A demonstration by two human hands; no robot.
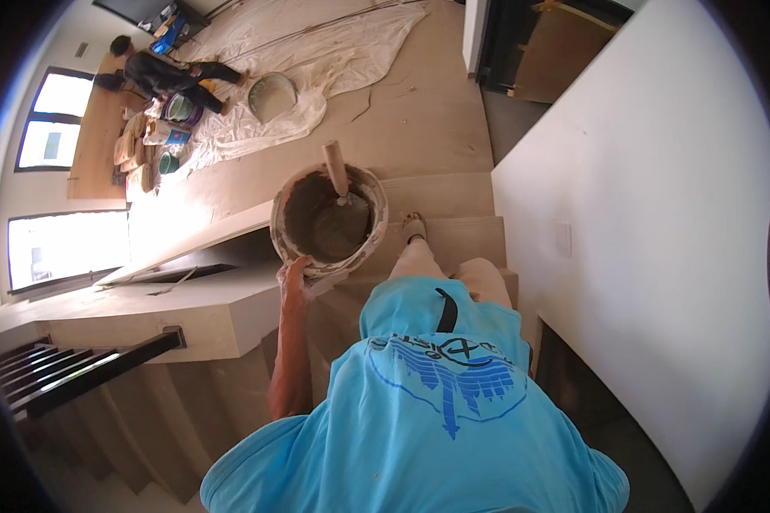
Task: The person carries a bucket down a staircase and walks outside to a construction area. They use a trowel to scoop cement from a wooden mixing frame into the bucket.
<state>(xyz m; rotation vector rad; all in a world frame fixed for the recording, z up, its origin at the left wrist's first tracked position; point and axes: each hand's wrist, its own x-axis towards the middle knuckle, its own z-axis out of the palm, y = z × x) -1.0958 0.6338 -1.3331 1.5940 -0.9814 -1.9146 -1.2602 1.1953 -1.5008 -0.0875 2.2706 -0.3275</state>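
Observation:
My left hand [294,271] is closed on the near left rim of a round bucket [376,248], which is smeared with grey plaster or mortar inside and along its lip. A trowel [335,168] stands in the bucket, its pale handle sticking up past the far rim. The trowel's blade rests low inside, among grey residue. My right hand is hidden beside or behind my blue shirt. One sandalled foot [414,227] shows on a step just right of the bucket.
Steps [449,231] lie underfoot, between a white wall [633,205] at right and a low ledge with a dark railing [103,368] at left. Beyond, a person [158,73] bends near buckets, sacks [131,141] and a round tub [272,97] on plastic sheeting [351,68].

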